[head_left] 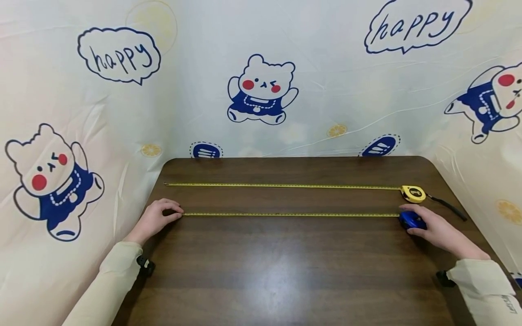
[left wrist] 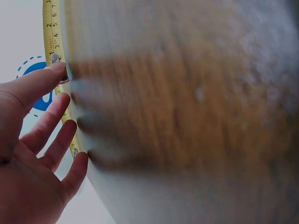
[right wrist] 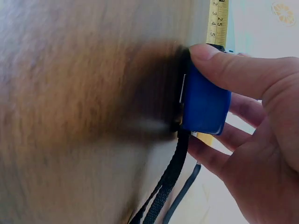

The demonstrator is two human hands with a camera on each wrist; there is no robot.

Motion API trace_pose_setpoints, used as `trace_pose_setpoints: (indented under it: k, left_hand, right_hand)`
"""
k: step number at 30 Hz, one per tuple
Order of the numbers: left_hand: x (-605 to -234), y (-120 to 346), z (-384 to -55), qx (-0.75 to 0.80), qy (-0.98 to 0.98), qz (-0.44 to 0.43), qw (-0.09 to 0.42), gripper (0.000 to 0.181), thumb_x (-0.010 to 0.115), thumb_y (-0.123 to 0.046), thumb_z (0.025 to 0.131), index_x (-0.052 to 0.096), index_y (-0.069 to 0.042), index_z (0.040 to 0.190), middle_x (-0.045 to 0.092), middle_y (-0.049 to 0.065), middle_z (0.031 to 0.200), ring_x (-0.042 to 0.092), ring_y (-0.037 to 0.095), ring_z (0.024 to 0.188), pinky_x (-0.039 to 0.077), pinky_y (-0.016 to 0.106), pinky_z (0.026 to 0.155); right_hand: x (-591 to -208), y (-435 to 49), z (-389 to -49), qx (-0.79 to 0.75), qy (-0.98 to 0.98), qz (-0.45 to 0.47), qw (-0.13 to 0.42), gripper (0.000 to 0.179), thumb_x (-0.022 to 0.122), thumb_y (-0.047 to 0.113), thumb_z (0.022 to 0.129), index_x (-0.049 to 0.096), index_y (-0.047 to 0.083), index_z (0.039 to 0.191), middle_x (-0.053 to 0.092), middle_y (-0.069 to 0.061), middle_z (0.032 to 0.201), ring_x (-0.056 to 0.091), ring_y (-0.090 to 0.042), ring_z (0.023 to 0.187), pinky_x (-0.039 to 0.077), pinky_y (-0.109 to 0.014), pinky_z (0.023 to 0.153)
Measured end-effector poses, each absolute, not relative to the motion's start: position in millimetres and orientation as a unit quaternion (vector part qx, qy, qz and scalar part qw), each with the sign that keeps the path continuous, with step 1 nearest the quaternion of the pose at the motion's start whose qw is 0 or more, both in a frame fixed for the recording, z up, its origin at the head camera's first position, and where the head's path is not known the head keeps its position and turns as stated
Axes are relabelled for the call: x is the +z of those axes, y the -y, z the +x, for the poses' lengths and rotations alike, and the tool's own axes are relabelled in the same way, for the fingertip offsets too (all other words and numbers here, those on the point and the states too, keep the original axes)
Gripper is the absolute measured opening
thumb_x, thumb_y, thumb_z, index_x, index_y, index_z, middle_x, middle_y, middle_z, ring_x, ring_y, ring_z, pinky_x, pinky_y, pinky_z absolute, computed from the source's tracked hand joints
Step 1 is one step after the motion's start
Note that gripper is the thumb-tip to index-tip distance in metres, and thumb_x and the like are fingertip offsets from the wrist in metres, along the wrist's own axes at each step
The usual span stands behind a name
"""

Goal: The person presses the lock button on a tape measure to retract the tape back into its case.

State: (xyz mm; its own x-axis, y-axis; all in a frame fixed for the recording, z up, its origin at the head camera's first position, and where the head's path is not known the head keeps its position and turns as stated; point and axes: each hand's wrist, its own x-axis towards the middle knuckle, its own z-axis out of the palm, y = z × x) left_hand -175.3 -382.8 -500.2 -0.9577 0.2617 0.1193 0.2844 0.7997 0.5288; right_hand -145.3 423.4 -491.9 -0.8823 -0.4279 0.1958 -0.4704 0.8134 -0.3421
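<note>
In the head view, my right hand (head_left: 434,225) grips a blue tape measure (head_left: 411,220) at the right side of the table. Its yellow blade (head_left: 285,214) runs straight across the wood to my left hand (head_left: 157,219), whose thumb and finger pinch the metal end hook (left wrist: 55,59). The other left fingers are spread along the table edge in the left wrist view. In the right wrist view, the thumb lies over the blue case (right wrist: 206,100), with fingers behind it and a black strap (right wrist: 164,182) hanging from it.
Farther back on the brown table (head_left: 261,267), a yellow tape measure (head_left: 413,194) has its blade (head_left: 281,185) pulled out to the left, roughly parallel to the nearer one. Its black strap (head_left: 448,208) trails rightward. A printed curtain (head_left: 187,90) encloses the back and sides.
</note>
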Motion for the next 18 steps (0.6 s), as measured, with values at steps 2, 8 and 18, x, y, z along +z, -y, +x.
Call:
trace_pose_setpoints:
  k: [2, 8, 18]
  left_hand:
    - [-499.1, 383.5, -175.1, -0.282, 0.948, -0.144, 0.016, 0.009, 0.080, -0.007, 0.091, 0.082, -0.011, 0.099, 0.072, 0.021, 0.117, 0.061, 0.044, 0.114, 0.044, 0.065, 0.100]
    - [-496.3, 383.7, -174.5, -0.281, 0.947, -0.152, 0.017, 0.009, 0.080, -0.009, 0.091, 0.083, -0.011, 0.099, 0.072, 0.021, 0.119, 0.061, 0.044, 0.115, 0.043, 0.064, 0.100]
    - [-489.9, 386.2, -176.9, -0.274, 0.938, -0.206, 0.050, 0.013, 0.081, -0.002, 0.088, 0.083, -0.012, 0.096, 0.073, 0.022, 0.115, 0.063, 0.046, 0.110, 0.043, 0.063, 0.095]
  right_hand:
    - [-493.6, -424.5, -145.3, 0.194, 0.945, 0.252, 0.077, 0.064, 0.091, -0.005, 0.070, 0.060, 0.007, 0.125, 0.064, -0.020, 0.120, 0.058, -0.028, 0.106, 0.033, -0.008, 0.083]
    - [-495.6, -428.0, -144.2, 0.203, 0.925, 0.294, 0.132, 0.058, 0.090, -0.015, 0.061, 0.067, 0.013, 0.106, 0.063, -0.013, 0.110, 0.039, 0.012, 0.113, 0.029, -0.002, 0.089]
    - [-476.6, -430.4, -141.9, 0.191, 0.920, 0.309, 0.146, 0.052, 0.089, -0.010, 0.062, 0.072, 0.014, 0.105, 0.063, -0.017, 0.113, 0.045, 0.003, 0.111, 0.024, 0.001, 0.095]
